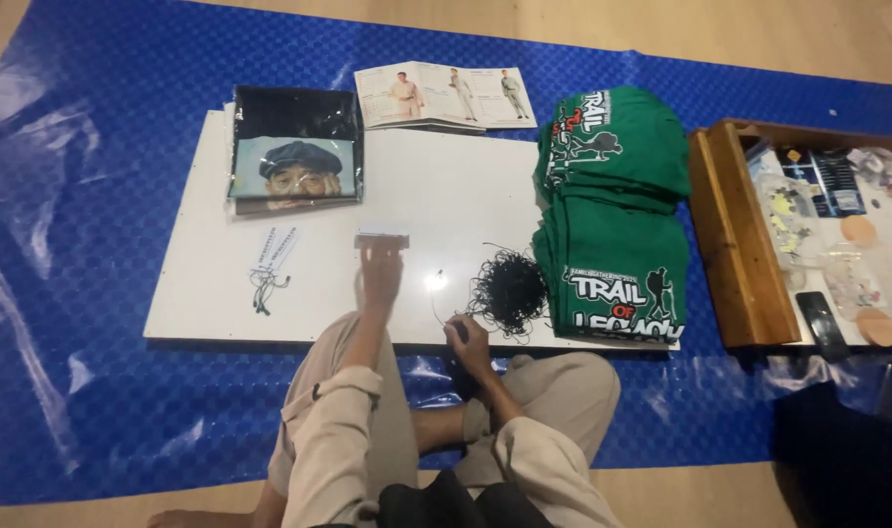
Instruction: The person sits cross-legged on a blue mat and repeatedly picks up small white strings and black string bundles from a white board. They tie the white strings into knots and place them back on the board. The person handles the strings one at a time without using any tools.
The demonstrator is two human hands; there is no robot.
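blue mat point(94, 293) underlies white board point(446, 196); left hand point(379, 274) flat by tags point(381, 239), right hand point(468, 337) pinching black strings point(507, 290), which may tangle.

Left hand point(379, 274) stretched forward, fingers flat and extended; right hand point(468, 342) drawn closer, fingers curled, both forearms bare.

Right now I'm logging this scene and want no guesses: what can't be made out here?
All head view:
- Left hand: motion-blurred; grip on the small stack of tags unclear.
- Right hand: what its fingers pinch beside the black string tangle is too small.
- Wooden tray: cut off by the right edge.
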